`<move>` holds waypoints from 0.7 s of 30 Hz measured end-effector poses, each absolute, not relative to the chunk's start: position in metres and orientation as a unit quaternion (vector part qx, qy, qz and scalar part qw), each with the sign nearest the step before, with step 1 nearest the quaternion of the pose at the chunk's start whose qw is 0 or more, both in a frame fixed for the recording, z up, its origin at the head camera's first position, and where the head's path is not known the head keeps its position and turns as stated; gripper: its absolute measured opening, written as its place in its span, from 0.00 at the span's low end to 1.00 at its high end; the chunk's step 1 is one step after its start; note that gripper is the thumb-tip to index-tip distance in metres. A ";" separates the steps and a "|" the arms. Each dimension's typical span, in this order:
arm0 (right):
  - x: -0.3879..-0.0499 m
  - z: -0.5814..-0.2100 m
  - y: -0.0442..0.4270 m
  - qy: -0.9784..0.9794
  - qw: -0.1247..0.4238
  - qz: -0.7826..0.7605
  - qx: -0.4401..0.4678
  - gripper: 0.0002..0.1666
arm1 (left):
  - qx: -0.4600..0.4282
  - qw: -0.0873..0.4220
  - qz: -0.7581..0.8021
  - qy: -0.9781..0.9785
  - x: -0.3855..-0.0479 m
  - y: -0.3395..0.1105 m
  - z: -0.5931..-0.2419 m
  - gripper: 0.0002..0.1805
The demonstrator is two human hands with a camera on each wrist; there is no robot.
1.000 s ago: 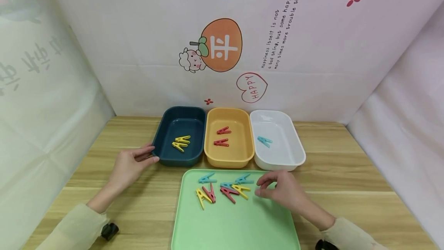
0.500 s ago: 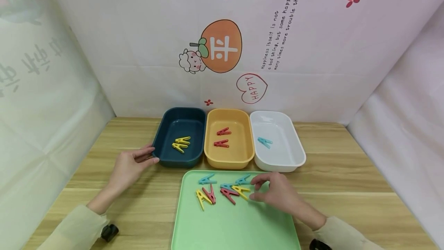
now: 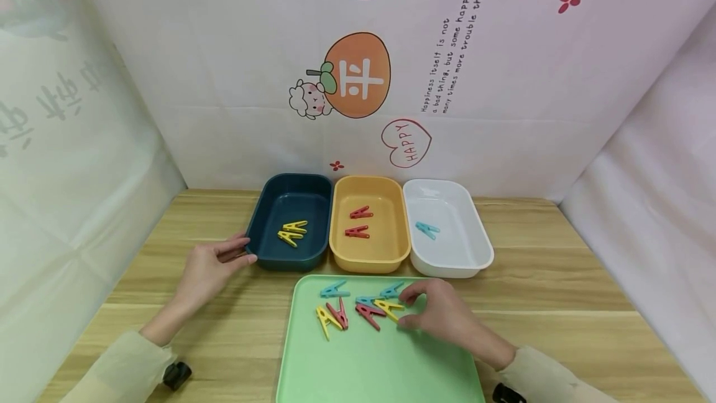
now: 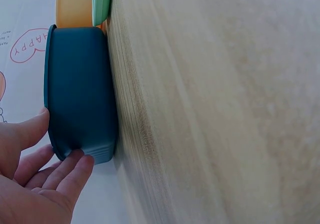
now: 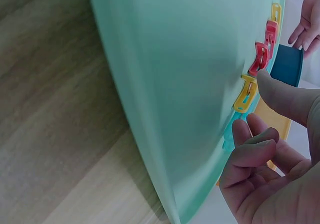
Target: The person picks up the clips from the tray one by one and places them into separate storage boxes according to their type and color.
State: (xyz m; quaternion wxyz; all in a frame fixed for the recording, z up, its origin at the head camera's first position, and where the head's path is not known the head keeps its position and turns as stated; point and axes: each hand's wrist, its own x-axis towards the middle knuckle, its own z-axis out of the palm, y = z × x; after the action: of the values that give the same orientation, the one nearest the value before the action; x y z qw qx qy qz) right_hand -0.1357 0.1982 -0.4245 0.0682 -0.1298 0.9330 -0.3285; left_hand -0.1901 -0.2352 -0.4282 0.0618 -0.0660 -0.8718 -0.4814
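My left hand touches the near left corner of a dark blue bin. In the left wrist view the thumb lies at its rim and the other fingers reach against its end wall. Two yellow clothespins lie inside that bin. Over the green tray hovers my right hand, thumb and fingertips parted beside a yellow clothespin. A blue clothespin lies just behind it, partly covered by the fingers. Red clothespins, another yellow one and more blue ones lie to the left.
A yellow bin with two red clothespins stands against the blue bin. To its right is a white bin with one blue clothespin. Behind the bins rises a printed cloth. Wooden tabletop extends on both sides.
My right hand has moved left over the tray, closer to the yellow clothespin and the blue one behind it. The left hand stays at the blue bin, and the clothespins have not moved.
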 end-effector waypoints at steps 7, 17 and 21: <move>-0.135 -0.426 0.195 0.937 0.075 -0.320 -0.121 0.16 | -0.067 0.061 -0.481 -0.872 -0.190 -0.235 -0.429 0.26; -0.133 -0.427 0.197 0.939 0.076 -0.313 -0.119 0.16 | -0.071 0.066 -0.484 -0.870 -0.191 -0.235 -0.430 0.25; -0.133 -0.428 0.194 0.940 0.070 -0.310 -0.125 0.17 | -0.072 0.067 -0.484 -0.869 -0.190 -0.235 -0.429 0.25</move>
State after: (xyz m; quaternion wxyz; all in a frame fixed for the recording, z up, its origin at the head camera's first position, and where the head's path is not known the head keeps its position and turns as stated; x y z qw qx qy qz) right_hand -0.1329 0.1943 -0.4282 0.0701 -0.1250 0.9400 -0.3097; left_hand -0.1904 -0.2347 -0.4294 0.0669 -0.0718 -0.8694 -0.4843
